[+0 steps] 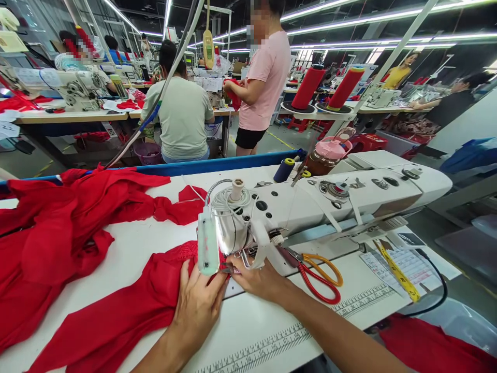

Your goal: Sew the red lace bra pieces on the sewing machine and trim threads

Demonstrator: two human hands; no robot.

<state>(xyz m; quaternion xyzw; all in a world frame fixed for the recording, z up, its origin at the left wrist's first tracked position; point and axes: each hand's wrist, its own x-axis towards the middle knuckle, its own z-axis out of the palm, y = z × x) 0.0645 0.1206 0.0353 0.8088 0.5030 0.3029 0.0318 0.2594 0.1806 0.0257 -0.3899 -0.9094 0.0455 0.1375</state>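
Observation:
Red cloth runs across the white table to the needle area of a sewing machine. My left hand lies on that cloth, fingers stretched forward and pressing it down; some fingertips disappear behind the clear greenish guard. Close beside it, my right hand reaches under the machine head, its fingers drawn together at the cloth's edge by the presser foot. Its fingertips are partly hidden. A small dark metal part shows between the hands; its kind is unclear. Scissors with red and orange handles lie right of my right hand.
More red cloth is heaped at the left. A yellow measuring tape lies over a paper sheet at the right. Behind the machine stand a pink-lidded jar and a blue thread spool. Co-workers sit and stand beyond.

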